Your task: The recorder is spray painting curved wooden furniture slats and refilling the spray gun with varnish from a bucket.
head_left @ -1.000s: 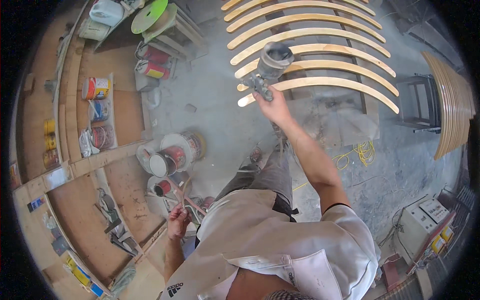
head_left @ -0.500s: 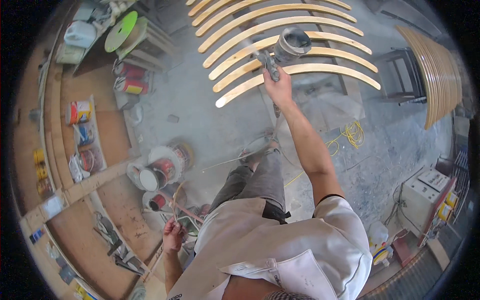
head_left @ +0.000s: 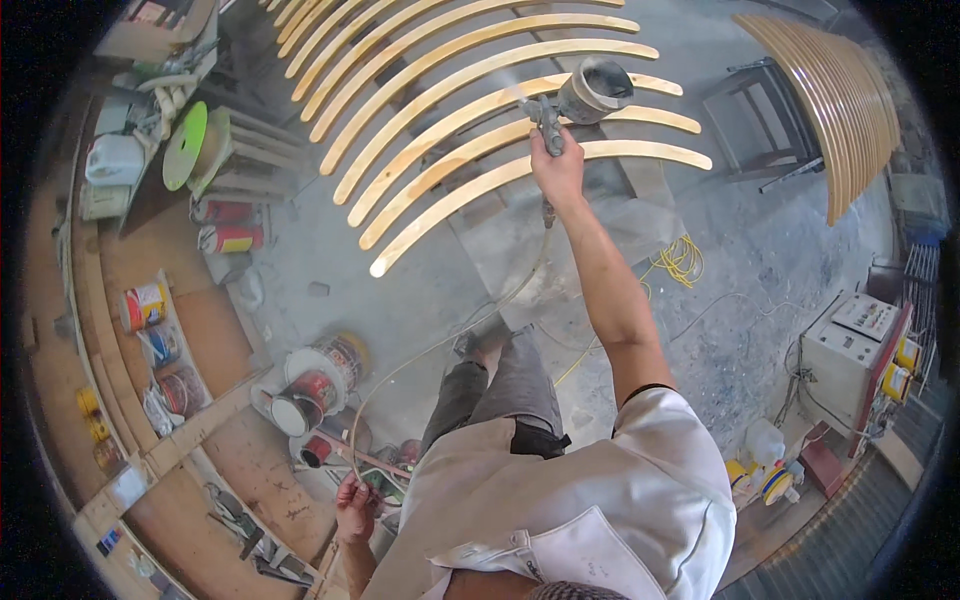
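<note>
My right hand (head_left: 560,175) grips a spray gun (head_left: 548,130) with a dark grey paint cup (head_left: 592,95) on it. A pale mist leaves its nozzle over the row of curved wooden slats (head_left: 480,215). These slats lie side by side, slightly apart, with the gun above the nearer ones. A thin air hose (head_left: 430,343) hangs from the gun's handle and curves back to my left hand (head_left: 356,510). That hand, low beside my body, is closed around the hose.
Paint cans (head_left: 298,408) stand left of my legs, near wooden shelving (head_left: 215,415) holding more tins. A coiled yellow cord (head_left: 680,262) lies on the floor to the right. Beyond are a rack of glossy slats (head_left: 835,110) and a control box (head_left: 850,335).
The spray gun has moved rightward along the slats, still giving off mist. My view has shifted, so the slats appear farther left. My left hand keeps its hold on the hose.
</note>
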The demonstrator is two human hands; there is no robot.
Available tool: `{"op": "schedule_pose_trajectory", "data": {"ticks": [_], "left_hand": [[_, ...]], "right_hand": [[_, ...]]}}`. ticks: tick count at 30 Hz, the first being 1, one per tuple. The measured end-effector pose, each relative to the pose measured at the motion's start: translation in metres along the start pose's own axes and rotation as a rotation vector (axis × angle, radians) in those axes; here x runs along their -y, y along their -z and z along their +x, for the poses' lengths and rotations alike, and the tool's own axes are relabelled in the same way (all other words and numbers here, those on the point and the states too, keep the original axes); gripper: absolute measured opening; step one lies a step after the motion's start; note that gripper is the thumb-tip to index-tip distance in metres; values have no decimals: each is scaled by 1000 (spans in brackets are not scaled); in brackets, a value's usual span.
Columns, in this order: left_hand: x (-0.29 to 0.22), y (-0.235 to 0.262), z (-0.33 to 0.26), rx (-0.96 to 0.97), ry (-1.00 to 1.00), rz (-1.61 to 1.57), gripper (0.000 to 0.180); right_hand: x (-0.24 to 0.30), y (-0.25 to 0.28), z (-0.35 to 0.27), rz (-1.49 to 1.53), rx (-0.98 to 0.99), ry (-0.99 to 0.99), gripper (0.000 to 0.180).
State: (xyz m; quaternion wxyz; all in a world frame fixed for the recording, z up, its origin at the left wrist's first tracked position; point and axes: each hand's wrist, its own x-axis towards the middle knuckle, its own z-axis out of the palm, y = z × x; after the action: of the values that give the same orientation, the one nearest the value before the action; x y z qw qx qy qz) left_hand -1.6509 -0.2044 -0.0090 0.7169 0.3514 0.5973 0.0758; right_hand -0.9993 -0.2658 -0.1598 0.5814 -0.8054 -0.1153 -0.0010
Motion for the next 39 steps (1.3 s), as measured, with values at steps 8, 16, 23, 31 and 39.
{"op": "schedule_pose_trajectory", "data": {"ticks": [8, 16, 23, 31, 39], "left_hand": [[-11, -37, 9, -13, 37, 38, 19], [-25, -57, 15, 42, 43, 106, 25], [-37, -82, 17, 60, 21, 162, 25], [-60, -140, 134, 586, -2, 256, 29], [-29, -106, 166, 662, -122, 420, 20]], "right_hand": [[-32, 64, 57, -15, -169, -16, 24], [-71, 119, 102, -1, -322, -62, 27], [-104, 156, 143, -177, -403, -27, 22], [-130, 188, 123, -622, -187, -137, 47], [11, 37, -6, -117, 47, -114, 35]]}}
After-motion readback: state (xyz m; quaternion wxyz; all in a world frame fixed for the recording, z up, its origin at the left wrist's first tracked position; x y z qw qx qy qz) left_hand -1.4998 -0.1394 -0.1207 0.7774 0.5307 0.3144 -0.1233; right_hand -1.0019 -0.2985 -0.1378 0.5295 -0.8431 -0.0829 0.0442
